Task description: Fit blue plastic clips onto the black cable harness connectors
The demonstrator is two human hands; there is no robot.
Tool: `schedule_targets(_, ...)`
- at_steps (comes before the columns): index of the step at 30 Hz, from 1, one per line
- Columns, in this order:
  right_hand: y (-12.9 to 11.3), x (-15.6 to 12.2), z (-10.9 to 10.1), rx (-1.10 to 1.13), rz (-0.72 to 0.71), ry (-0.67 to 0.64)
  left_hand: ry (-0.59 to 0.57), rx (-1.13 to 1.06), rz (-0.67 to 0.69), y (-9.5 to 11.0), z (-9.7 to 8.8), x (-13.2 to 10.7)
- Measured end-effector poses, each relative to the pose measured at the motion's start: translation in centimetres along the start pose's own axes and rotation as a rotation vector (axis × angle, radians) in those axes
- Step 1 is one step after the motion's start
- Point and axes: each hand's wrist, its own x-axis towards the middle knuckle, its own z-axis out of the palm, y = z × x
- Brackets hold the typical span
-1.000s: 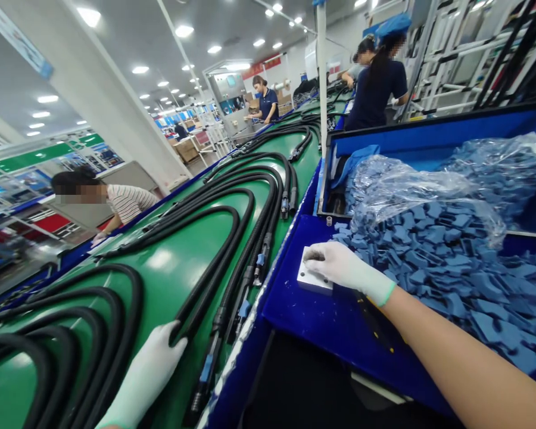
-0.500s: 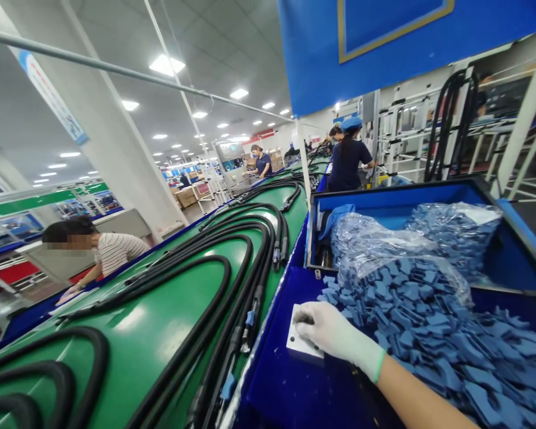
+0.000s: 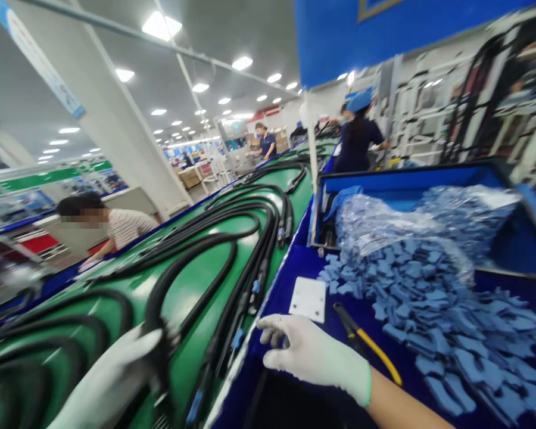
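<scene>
My left hand, in a white glove, is closed around a thick black hose and lifts its loop above the green belt. Whether it is a hose or a cable inside a sleeve, I cannot tell. My right hand, gloved too, hovers at the blue ledge beside the belt. Its fingers are half bent, with thumb and forefinger apart and nothing between them. Just beyond it lies a white block with small holes. Pliers with a yellow handle lie to its right.
Many blue shaped pieces spill from clear plastic bags in a blue bin. More black hoses lie looped along the belt. A person in a striped shirt bends over its far side; others stand farther along.
My right hand has left the white block and moved toward the belt, uncovering the block and pliers. My left hand has come into view, holding a hose. The view has shifted slightly.
</scene>
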Motion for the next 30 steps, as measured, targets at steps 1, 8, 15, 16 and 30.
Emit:
schedule_targets(1, -0.5, -0.3, 1.5, 0.058, 0.016, -0.028, -0.108, -0.189, 0.003, 0.4, 0.7, -0.6)
schedule_targets(8, -2.8, -2.1, 6.8, 0.471, -0.029, 0.042, -0.264, -0.439, 0.147, 3.2, 9.9, -2.8)
schedule_targets(15, -1.1, -5.5, 2.6, 0.089, 0.031, 0.149, 0.162, 0.494, 0.839, 1.3, 10.1, -2.5)
schedule_targets(16, -1.0, -6.1, 1.7, 0.011, 0.015, 0.116, -0.031, 0.586, 1.122, 1.0, 10.2, -2.6)
schedule_targets(30, -1.5, -11.0, -3.0, 0.009, 0.347, 0.003, -0.529, 0.603, 1.244, -4.2, 15.6, -4.1)
